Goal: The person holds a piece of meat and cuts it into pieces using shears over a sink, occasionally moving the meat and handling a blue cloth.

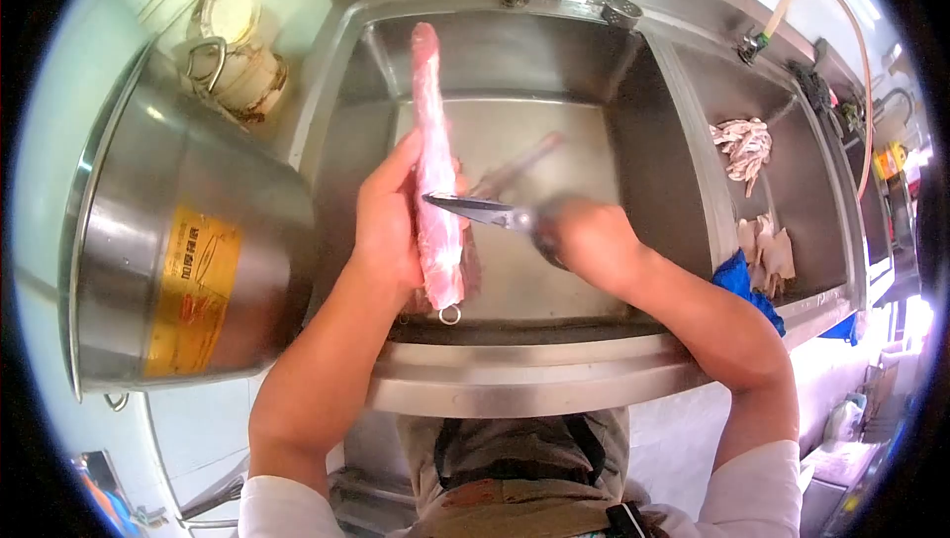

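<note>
While the long strip of meat (pixel 435 164) is held lengthways over the sink basin (pixel 564 305), apparently so drips stay inside, the left hand (pixel 389 216) wraps it, seemingly steadying it against the shears (pixel 487 210) gripped by the right hand (pixel 596 246). Blur obscures their handles; a pinkish streak (pixel 539 150) beyond is unclear.

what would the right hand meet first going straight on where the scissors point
Most likely the long pink meat strip: the scissors in the right hand overlap it in view, though depth makes contact hard to confirm. The left hand holds it.
</note>
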`<state>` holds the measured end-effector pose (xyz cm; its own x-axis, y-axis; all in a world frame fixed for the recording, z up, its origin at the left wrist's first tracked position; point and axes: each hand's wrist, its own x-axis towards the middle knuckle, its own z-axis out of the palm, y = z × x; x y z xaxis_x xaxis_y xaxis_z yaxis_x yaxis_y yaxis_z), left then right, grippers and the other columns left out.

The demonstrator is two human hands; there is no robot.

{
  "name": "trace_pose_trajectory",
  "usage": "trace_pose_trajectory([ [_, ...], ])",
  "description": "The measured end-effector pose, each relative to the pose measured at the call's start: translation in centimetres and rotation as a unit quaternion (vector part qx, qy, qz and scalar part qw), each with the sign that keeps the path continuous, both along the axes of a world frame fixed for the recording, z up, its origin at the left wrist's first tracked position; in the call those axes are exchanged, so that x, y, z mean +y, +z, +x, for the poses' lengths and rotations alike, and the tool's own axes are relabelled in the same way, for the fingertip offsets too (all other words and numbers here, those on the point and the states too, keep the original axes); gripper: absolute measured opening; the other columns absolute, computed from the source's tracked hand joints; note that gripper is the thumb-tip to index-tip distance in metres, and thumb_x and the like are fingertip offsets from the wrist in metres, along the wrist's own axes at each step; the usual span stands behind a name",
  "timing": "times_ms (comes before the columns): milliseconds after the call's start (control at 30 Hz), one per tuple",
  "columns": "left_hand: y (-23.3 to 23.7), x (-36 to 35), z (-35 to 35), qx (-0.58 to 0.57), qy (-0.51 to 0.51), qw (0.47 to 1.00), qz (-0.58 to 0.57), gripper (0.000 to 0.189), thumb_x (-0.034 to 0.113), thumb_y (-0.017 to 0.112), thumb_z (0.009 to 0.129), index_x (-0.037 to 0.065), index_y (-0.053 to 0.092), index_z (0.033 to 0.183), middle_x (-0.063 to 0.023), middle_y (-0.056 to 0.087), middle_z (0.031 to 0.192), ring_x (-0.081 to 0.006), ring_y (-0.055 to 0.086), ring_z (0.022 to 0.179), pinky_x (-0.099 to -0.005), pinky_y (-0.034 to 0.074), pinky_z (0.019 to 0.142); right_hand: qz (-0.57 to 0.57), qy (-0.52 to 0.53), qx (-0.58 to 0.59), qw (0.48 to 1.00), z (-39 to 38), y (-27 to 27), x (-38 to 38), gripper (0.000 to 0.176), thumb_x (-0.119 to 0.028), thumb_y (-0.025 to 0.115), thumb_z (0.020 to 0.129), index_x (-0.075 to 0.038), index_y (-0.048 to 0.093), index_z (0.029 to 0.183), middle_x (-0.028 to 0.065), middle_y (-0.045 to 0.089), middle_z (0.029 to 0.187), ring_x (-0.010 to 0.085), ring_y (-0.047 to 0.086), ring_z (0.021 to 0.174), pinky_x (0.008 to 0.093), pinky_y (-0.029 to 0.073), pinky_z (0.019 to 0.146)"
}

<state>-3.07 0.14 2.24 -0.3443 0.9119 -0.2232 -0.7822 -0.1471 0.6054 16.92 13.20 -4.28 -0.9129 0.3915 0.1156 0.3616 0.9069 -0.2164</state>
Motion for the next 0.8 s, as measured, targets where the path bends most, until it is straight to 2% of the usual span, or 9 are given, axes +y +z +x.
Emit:
trace_pose_trajectory([
  [100, 1.2, 0.1, 0.7, 0.025, 0.012, 1.000, -0.014, 0.037, 0.036, 0.050, 0.095, 0.009, 0.053, 0.120, -0.0059, 0.055, 0.078, -0.0159, 0.051, 0.059, -0.0293, 0.041, 0.048, -0.051, -0.040, 0.061, 0.996, 0.0, 0.0, 0.4, 0.011, -0.007, 0.063, 0.076, -0.004, 0.062, 0.086, 0.0158, 0.062, 0.086, 0.0371, 0.062, 0.072, 0.0440, 0.050, 0.061],
  [133, 0.6, 0.0, 0.2, -0.010, -0.029, 0.999, 0.035, 0.040, 0.035, 0.048, 0.096, 0.008, 0.050, 0.126, -0.0060, 0.054, 0.078, -0.0157, 0.048, 0.059, -0.0287, 0.039, 0.048, -0.070, -0.052, 0.077, 0.993, 0.0, 0.3, 0.6, 0.013, -0.007, 0.063, 0.075, -0.004, 0.061, 0.087, 0.0164, 0.062, 0.086, 0.0381, 0.061, 0.072, 0.0442, 0.050, 0.061],
  [200, 0.7, 0.1, 0.4, 0.003, -0.016, 1.000, 0.020, 0.040, 0.034, 0.047, 0.097, 0.008, 0.050, 0.127, -0.0056, 0.054, 0.078, -0.0154, 0.048, 0.060, -0.0285, 0.038, 0.049, -0.108, -0.069, 0.105, 0.986, 0.0, 1.2, 0.9, 0.016, -0.008, 0.063, 0.075, -0.003, 0.061, 0.090, 0.0175, 0.062, 0.088, 0.0401, 0.061, 0.073, 0.0447, 0.050, 0.060],
  [300, 1.2, 0.1, 0.7, 0.035, -0.010, 0.999, -0.002, 0.042, 0.034, 0.045, 0.098, 0.008, 0.049, 0.131, -0.0044, 0.053, 0.077, -0.0149, 0.047, 0.059, -0.0290, 0.040, 0.048, -0.039, -0.019, 0.144, 0.989, -0.2, 0.2, 0.7, 0.021, -0.010, 0.064, 0.075, -0.002, 0.059, 0.094, 0.0194, 0.061, 0.087, 0.0434, 0.060, 0.070, 0.0461, 0.050, 0.058],
  [367, 1.1, 0.1, 1.0, 0.060, 0.002, 0.998, -0.018, 0.043, 0.034, 0.044, 0.099, 0.008, 0.049, 0.131, -0.0039, 0.053, 0.076, -0.0148, 0.048, 0.059, -0.0290, 0.041, 0.048, -0.032, -0.013, 0.133, 0.990, -0.2, 0.2, 0.7, 0.024, -0.012, 0.066, 0.074, -0.002, 0.058, 0.094, 0.0208, 0.060, 0.088, 0.0430, 0.061, 0.069, 0.0464, 0.050, 0.058],
  [467, 0.3, 0.0, 0.8, 0.100, -0.032, 0.993, 0.047, 0.043, 0.033, 0.044, 0.099, 0.006, 0.048, 0.133, -0.0039, 0.053, 0.077, -0.0148, 0.050, 0.060, -0.0288, 0.043, 0.048, -0.018, -0.025, 0.136, 0.990, -0.7, 0.8, 0.2, 0.022, -0.015, 0.067, 0.076, -0.002, 0.059, 0.092, 0.0206, 0.060, 0.083, 0.0415, 0.061, 0.066, 0.0468, 0.050, 0.057],
  [600, 0.2, 0.0, 1.2, 0.060, -0.010, 0.998, 0.004, 0.041, 0.034, 0.045, 0.098, 0.005, 0.050, 0.128, -0.0045, 0.054, 0.078, -0.0142, 0.051, 0.062, -0.0285, 0.044, 0.049, 0.028, -0.055, 0.100, 0.993, -0.6, 0.1, 1.9, 0.019, -0.019, 0.066, 0.079, -0.002, 0.060, 0.085, 0.0186, 0.061, 0.074, 0.0395, 0.061, 0.061, 0.0477, 0.050, 0.055],
  [700, 0.6, 0.1, 1.2, 0.056, 0.001, 0.998, -0.020, 0.036, 0.033, 0.046, 0.098, 0.005, 0.052, 0.120, -0.0047, 0.054, 0.078, -0.0130, 0.050, 0.062, -0.0278, 0.044, 0.050, -0.044, -0.129, 0.133, 0.982, -0.5, 1.6, 1.9, 0.019, -0.016, 0.064, 0.078, 0.001, 0.057, 0.073, 0.0235, 0.062, 0.073, 0.0403, 0.062, 0.069, 0.0467, 0.051, 0.065],
  [800, 0.4, 0.1, 1.4, 0.068, -0.011, 0.998, -0.012, 0.032, 0.032, 0.045, 0.098, 0.005, 0.053, 0.115, -0.0047, 0.054, 0.078, -0.0123, 0.050, 0.062, -0.0267, 0.043, 0.050, -0.032, -0.106, 0.080, 0.991, -0.5, 3.2, 1.5, 0.026, -0.019, 0.064, 0.077, 0.004, 0.055, 0.084, 0.0231, 0.063, 0.082, 0.0406, 0.062, 0.074, 0.0461, 0.052, 0.067],
])
